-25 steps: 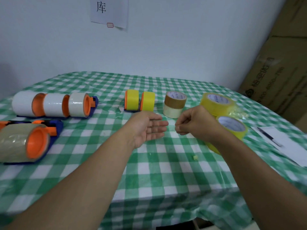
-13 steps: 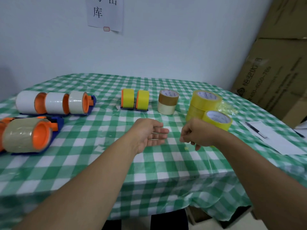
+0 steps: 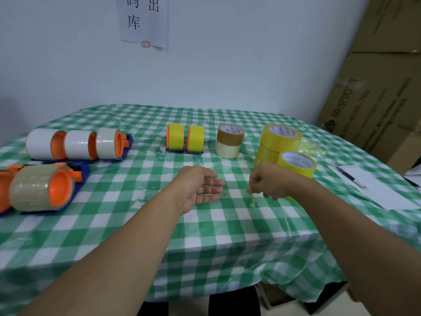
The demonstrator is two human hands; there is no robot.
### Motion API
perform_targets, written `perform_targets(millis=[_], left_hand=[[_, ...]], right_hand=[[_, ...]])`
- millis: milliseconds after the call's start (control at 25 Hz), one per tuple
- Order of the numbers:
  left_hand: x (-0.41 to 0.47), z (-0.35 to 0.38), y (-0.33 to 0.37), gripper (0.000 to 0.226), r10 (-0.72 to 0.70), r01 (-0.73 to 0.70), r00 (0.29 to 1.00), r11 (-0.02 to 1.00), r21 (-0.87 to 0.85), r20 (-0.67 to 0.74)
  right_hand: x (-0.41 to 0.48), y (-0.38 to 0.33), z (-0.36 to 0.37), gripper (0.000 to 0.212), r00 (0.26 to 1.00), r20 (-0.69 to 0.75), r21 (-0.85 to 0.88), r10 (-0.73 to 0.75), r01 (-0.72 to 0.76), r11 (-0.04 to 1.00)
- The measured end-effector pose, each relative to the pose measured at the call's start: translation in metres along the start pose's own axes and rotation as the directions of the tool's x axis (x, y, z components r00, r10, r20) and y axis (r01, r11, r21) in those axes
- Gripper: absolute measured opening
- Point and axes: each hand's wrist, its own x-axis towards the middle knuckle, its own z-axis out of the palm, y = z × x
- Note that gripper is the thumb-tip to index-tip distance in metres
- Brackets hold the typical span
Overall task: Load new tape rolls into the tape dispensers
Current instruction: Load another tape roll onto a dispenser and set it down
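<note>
My left hand [image 3: 200, 185] hovers flat and open over the middle of the checked table, palm turned inward, holding nothing. My right hand [image 3: 267, 182] is curled into a loose fist just right of it, in front of a yellow tape roll [image 3: 297, 164]. A stack of yellow rolls [image 3: 279, 139] stands behind that. A brown roll on a cream roll [image 3: 230, 140] sits further left. Two small yellow-taped dispensers [image 3: 185, 137] lie at centre back. A row of white-taped orange dispensers [image 3: 77, 143] and a large clear-taped dispenser [image 3: 42, 188] lie at the left.
The green checked tablecloth [image 3: 227, 236] hangs over the near edge. A white sheet [image 3: 376, 190] with a pen [image 3: 349, 176] lies at the right. Cardboard boxes [image 3: 382, 87] stand against the wall at right. A small yellow scrap [image 3: 252, 202] lies below my right hand.
The view has pulled back and risen, showing the table's near edge. Both hands stay close together over the table centre; my right fist has drifted slightly away from the left hand.
</note>
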Motion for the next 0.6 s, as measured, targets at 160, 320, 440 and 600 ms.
perform_targets(millis=[160, 320, 440, 600], left_hand=[[0.003, -0.003, 0.000, 0.019, 0.001, -0.001, 1.000, 1.000, -0.006, -0.009], [0.005, -0.008, 0.004, 0.017, 0.003, -0.004, 1.000, 1.000, -0.020, -0.022], [0.005, -0.017, 0.010, 0.015, 0.006, -0.008, 0.999, 1.000, -0.028, -0.045], [0.009, -0.046, 0.024, 0.009, 0.048, -0.067, 0.979, 0.994, -0.091, -0.200]], right_hand=[[0.001, -0.001, -0.002, 0.021, 1.000, 0.021, -0.023, 0.020, -0.020, 1.000], [0.006, -0.011, -0.003, 0.023, 1.000, -0.007, -0.004, 0.010, -0.010, 1.000], [0.019, -0.034, -0.004, 0.024, 0.999, -0.027, 0.011, -0.037, 0.037, 0.999], [0.043, -0.083, -0.004, 0.025, 0.989, -0.057, 0.026, -0.136, 0.138, 0.990]])
